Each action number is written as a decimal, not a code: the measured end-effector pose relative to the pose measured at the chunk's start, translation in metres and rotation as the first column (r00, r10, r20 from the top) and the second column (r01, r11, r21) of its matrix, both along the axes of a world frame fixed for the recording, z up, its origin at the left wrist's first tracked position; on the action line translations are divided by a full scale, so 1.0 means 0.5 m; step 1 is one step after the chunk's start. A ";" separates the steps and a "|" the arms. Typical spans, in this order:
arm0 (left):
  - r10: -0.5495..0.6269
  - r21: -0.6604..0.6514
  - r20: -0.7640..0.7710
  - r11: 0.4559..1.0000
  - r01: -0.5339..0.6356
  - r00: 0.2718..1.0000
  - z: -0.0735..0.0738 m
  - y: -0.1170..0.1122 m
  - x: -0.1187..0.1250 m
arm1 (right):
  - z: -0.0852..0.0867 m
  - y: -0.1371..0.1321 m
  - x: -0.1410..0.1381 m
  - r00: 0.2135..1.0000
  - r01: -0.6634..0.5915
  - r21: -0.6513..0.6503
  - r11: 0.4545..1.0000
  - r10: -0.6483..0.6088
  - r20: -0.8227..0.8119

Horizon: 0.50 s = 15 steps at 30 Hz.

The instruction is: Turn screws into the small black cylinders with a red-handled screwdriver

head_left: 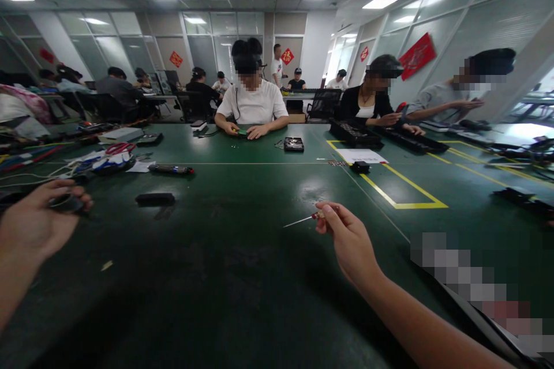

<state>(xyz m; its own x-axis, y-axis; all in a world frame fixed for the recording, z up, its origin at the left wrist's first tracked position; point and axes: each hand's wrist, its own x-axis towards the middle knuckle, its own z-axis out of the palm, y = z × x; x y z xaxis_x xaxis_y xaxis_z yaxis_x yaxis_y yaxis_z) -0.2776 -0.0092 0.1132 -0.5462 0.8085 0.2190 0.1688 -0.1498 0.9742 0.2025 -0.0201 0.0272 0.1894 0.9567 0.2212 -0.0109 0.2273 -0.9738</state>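
My right hand [348, 237] is raised over the dark green table [242, 277], its fingers pinched round a small screwdriver [305, 219] with a thin metal shaft that points left. At the far left my left hand [37, 219] is curled round a small dark round object [64, 202], held between thumb and fingers above the table's edge. The two hands are far apart.
A black flat block [154, 199] and a dark pen-like tool [171, 169] lie ahead on the left, beside a heap of cables and tools [104, 158]. A yellow taped rectangle [398, 187] marks the right. Several people sit across the table with trays and small parts.
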 end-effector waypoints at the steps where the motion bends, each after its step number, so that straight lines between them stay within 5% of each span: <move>1: -0.029 0.005 0.125 1.000 0.029 0.992 -0.009 0.012 0.024 | 0.001 -0.001 0.000 1.000 0.001 0.000 1.000 -0.001 0.001; 5: -0.280 -0.002 0.172 0.959 0.285 0.944 -0.042 0.037 0.166 | 0.007 -0.004 0.002 1.000 0.009 0.003 1.000 -0.009 -0.014; 10: -0.515 -0.090 0.007 0.854 0.513 0.857 -0.093 0.058 0.346 | 0.013 -0.005 0.008 0.999 0.027 0.034 0.999 -0.026 -0.022; 15: -0.645 0.047 -0.016 0.763 0.644 0.764 -0.142 0.068 0.471 | 0.019 -0.007 0.011 0.999 0.048 0.050 0.998 -0.049 0.013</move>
<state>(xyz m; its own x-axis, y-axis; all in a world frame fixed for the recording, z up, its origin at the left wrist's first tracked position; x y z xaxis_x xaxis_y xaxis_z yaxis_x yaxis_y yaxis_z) -0.0420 0.0250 0.0420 0.0995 0.9590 0.2655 0.0145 -0.2682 0.9633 0.2081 -0.0237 0.0366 0.2319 0.9341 0.2715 0.0152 0.2756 -0.9611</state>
